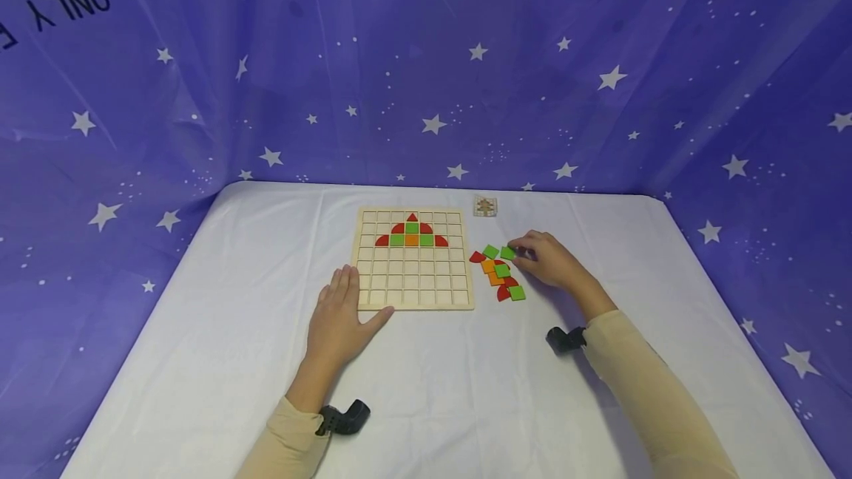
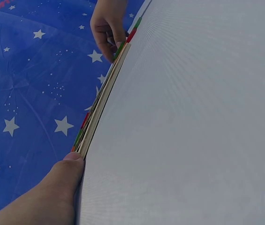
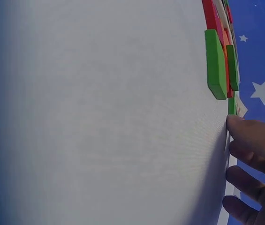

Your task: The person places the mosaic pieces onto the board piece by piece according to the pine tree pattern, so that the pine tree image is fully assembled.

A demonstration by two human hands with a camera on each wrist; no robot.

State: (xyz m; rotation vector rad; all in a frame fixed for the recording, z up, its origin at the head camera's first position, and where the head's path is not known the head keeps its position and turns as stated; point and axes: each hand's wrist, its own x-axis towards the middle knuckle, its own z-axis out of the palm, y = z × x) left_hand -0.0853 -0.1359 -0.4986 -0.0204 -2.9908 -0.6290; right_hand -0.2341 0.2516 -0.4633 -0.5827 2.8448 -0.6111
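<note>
A wooden grid board [image 1: 419, 284] lies on the table with red, green and orange tiles set in its upper cells, stepped like a tree top. My left hand [image 1: 337, 324] rests at the board's lower left corner, fingers along the left edge and thumb at the bottom edge. To the right of the board, my right hand [image 1: 549, 261] pinches a green square tile [image 1: 507, 253] between thumb and fingers at the top of a loose pile. In the right wrist view, the thumb meets that tile's end, while another green tile [image 3: 215, 65] stands out nearer the camera.
Loose red quarter-round tiles [image 1: 477, 257], orange squares [image 1: 495, 279] and green squares [image 1: 517, 293] lie partly overlapping between board and right hand. A small card or packet with a tree-like pattern [image 1: 485, 206] lies behind them. A blue starry curtain [image 1: 433, 80] surrounds the white table [image 1: 233, 331].
</note>
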